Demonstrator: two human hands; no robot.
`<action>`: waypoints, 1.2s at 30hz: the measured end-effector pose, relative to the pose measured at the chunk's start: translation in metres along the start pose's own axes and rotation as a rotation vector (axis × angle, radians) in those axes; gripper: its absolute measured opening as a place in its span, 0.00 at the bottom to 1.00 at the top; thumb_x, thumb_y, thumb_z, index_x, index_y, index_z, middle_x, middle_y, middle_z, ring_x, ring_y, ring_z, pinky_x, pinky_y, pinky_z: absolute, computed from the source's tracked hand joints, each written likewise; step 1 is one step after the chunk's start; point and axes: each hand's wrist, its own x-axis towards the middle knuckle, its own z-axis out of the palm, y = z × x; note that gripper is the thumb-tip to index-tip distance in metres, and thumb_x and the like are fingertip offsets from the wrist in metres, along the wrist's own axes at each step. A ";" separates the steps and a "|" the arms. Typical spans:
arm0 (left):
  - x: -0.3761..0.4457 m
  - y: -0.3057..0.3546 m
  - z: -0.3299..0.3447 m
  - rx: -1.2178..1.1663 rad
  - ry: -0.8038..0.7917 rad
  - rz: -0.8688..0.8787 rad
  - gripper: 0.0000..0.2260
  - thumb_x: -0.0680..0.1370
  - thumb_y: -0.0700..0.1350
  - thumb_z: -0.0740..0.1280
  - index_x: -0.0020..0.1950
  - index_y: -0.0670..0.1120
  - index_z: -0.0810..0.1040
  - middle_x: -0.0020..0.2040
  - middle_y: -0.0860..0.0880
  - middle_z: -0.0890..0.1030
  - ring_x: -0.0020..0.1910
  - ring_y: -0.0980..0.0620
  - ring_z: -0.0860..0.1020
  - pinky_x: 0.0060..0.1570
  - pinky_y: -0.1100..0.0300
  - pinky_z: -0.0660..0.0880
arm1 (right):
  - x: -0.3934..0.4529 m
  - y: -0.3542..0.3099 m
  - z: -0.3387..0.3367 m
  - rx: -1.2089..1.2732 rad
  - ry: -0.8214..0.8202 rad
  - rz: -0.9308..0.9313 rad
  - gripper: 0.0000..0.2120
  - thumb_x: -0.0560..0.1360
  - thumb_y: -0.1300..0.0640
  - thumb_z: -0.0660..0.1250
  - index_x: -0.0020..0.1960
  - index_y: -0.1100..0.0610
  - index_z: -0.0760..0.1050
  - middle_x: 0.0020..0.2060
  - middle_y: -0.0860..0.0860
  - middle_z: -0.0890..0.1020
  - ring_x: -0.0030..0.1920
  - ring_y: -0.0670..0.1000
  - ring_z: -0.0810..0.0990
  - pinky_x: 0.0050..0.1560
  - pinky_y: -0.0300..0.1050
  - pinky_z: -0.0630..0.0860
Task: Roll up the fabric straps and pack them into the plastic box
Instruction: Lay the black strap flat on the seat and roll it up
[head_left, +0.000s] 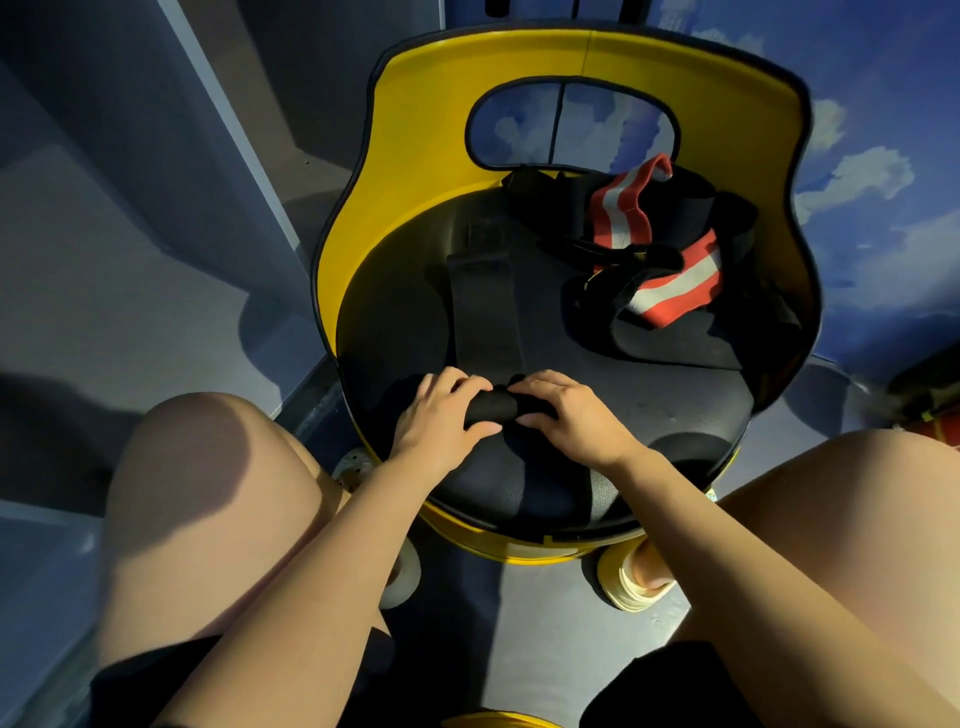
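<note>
A black fabric strap lies flat on the black seat of a yellow chair, running away from me. Its near end is wound into a small roll. My left hand grips the roll's left end with curled fingers, and my right hand grips its right end. A heap of other straps sits at the back right of the seat: black ones tangled with a red and white striped strap. No plastic box is in view.
The chair's yellow curved backrest with an oval cut-out rises behind the seat. My bare knees flank the chair's front edge, and a foot in a pale sandal stands under it. Grey-blue floor and wall panels lie to the left.
</note>
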 end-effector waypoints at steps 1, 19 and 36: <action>-0.001 0.000 0.000 0.033 0.006 0.006 0.19 0.76 0.53 0.67 0.66 0.55 0.68 0.64 0.52 0.67 0.64 0.49 0.65 0.56 0.53 0.71 | 0.001 0.000 -0.001 0.012 -0.013 0.015 0.19 0.74 0.61 0.68 0.65 0.60 0.73 0.60 0.55 0.75 0.62 0.53 0.73 0.62 0.31 0.60; -0.007 0.012 0.014 -0.123 0.128 -0.144 0.21 0.78 0.46 0.64 0.71 0.52 0.68 0.67 0.49 0.67 0.67 0.51 0.66 0.62 0.59 0.68 | -0.005 -0.020 0.012 0.331 0.257 0.432 0.19 0.74 0.55 0.70 0.63 0.59 0.76 0.56 0.56 0.82 0.59 0.50 0.79 0.53 0.29 0.68; 0.008 0.010 -0.002 -0.027 -0.013 -0.099 0.21 0.79 0.48 0.63 0.72 0.49 0.67 0.65 0.50 0.67 0.64 0.48 0.66 0.60 0.55 0.68 | -0.003 -0.018 0.014 0.186 0.275 0.271 0.17 0.77 0.52 0.66 0.64 0.57 0.74 0.56 0.52 0.77 0.57 0.51 0.76 0.54 0.35 0.68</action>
